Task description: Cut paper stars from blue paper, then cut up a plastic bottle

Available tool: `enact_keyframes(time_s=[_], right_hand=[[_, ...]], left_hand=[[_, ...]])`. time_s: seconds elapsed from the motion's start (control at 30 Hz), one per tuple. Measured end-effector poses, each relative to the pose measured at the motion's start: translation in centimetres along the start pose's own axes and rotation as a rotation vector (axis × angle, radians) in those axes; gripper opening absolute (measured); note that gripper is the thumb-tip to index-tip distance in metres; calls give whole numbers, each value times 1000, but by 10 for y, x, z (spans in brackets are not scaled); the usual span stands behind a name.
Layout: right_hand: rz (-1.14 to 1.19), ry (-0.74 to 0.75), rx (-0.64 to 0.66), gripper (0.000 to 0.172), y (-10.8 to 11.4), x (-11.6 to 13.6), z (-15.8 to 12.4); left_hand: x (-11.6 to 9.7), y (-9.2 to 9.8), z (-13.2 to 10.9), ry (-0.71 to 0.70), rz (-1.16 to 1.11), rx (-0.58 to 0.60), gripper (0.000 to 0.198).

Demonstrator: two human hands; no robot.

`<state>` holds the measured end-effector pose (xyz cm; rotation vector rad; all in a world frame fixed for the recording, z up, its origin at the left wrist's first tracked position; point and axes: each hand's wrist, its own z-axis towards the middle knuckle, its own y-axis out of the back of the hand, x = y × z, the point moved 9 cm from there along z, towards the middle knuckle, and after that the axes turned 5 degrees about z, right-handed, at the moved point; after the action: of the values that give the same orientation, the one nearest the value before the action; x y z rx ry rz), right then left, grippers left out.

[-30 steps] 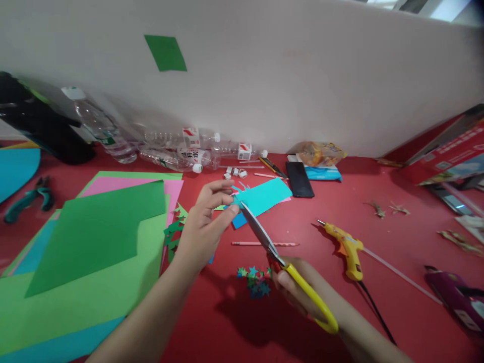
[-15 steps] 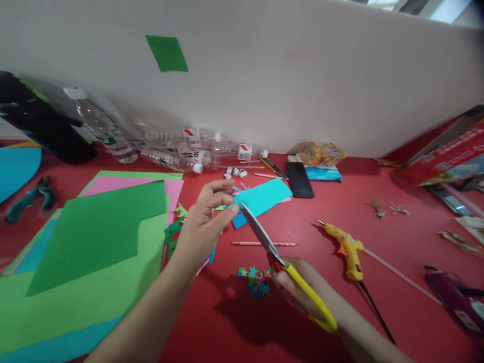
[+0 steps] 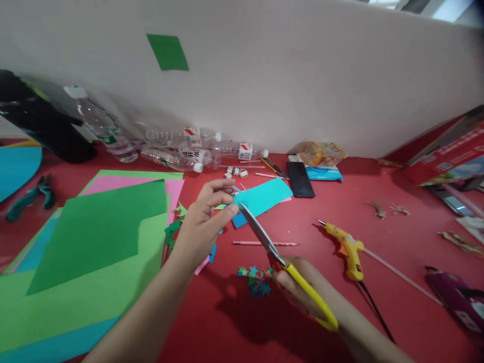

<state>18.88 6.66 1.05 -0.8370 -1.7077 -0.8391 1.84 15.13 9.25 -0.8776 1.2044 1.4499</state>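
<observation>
My left hand (image 3: pixel 204 222) pinches the near end of a cyan paper strip (image 3: pixel 262 195), held above the red table (image 3: pixel 378 242). My right hand (image 3: pixel 298 287) grips yellow-handled scissors (image 3: pixel 287 267), whose blade tips meet the paper right beside my left fingertips. Below the scissors a small heap of cut paper stars (image 3: pixel 257 280) lies on the table. A pink pencil (image 3: pixel 264 243) lies under the blades.
Green, pink and blue paper sheets (image 3: pixel 91 242) cover the left. A yellow glue gun (image 3: pixel 346 247) with its cord lies right. Plastic bottles (image 3: pixel 181 151), a black phone (image 3: pixel 300 179) and a snack bag stand by the wall. Teal pliers (image 3: pixel 30 196) lie far left, a red box (image 3: pixel 446 151) far right.
Almost nothing moved; the scissors and the cyan paper shifted slightly while both hands kept their hold.
</observation>
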Motion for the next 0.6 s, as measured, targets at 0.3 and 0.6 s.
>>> enact_keyframes(time_s=[0.3, 0.6], right_hand=[[18, -38, -12, 62, 1, -1, -1], [137, -34, 11, 60, -3, -3, 0]], left_hand=[[2, 1, 0, 33, -17, 15, 12], [5, 4, 0, -9, -15, -51, 11]])
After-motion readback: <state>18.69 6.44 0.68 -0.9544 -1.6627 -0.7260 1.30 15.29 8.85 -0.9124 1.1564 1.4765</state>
